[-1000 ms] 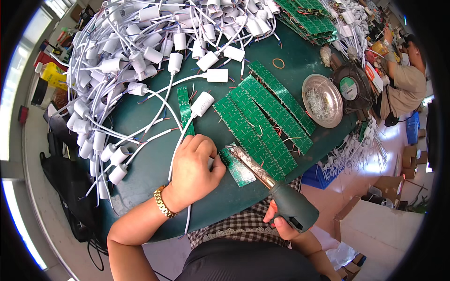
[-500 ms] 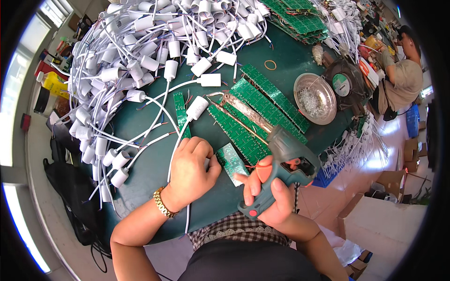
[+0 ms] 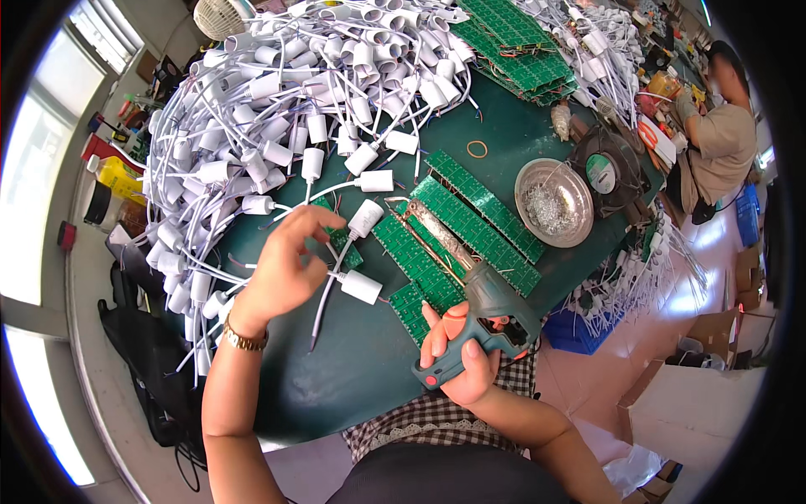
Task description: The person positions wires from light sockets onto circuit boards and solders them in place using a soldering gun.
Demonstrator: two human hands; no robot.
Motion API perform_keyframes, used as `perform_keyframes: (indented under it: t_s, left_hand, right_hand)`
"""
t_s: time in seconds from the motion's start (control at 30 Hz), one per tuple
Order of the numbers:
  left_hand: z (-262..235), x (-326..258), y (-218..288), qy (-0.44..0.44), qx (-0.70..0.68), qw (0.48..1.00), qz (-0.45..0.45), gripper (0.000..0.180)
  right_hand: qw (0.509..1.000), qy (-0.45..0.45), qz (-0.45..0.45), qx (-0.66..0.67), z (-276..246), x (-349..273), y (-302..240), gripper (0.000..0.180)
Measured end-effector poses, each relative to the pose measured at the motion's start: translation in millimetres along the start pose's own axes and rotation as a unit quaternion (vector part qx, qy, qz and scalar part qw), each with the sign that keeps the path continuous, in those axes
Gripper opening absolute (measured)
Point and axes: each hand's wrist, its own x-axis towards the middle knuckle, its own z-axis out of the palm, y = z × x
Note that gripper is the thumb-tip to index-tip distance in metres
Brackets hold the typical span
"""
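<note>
Head view, from the left edge inward: a bright window strip, then a yellow bottle (image 3: 122,176) beside the dark green surface (image 3: 369,370), whose upper left is buried under a heap of white lamp sockets (image 3: 277,109) with trailing white cables. The left hand (image 3: 281,273) is raised just over the surface, its grip pinching the thin wire end of one white socket (image 3: 361,287) between thumb and fingertips, the other fingers loosely spread; a gold watch (image 3: 243,338) sits on that wrist. The pinched socket lies on the surface just right of the hand, and a second socket (image 3: 366,218) rests above it across a narrow green circuit strip (image 3: 340,239). Further right, long green circuit boards (image 3: 470,223) lie side by side at a slant, with a soldering gun (image 3: 478,323) laid across them, its metal barrel (image 3: 437,235) pointing up and left. The right hand (image 3: 462,361) has its grip wrapped around the gun's teal handle near the surface's front edge. Beyond that stand a round metal dish (image 3: 554,203) of solder scraps, an orange rubber band (image 3: 477,149) and a black fan (image 3: 613,168). At the far right another person (image 3: 726,134) sits working.
</note>
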Motion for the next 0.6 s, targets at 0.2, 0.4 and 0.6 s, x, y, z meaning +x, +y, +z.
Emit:
perform_keyframes:
  t_s: [0.2,0.4,0.6]
  left_hand:
    - [11.5,89.6,-59.8,0.189,0.328,0.921,-0.093,0.032]
    - [-12.9,95.3,-62.6,0.303,0.287,0.908,0.024,0.027]
    - [-52.3,13.6,76.6,0.422,0.326,0.810,0.243,0.018]
  right_hand:
    - [0.999,0.003,-0.028,-0.015,0.0,-0.3,2.3,0.045]
    - [1.000,0.002,-0.029,-0.011,0.8,1.3,1.3,0.042]
    - [0.999,0.017,-0.011,-0.038,-1.6,1.8,-2.2,0.044]
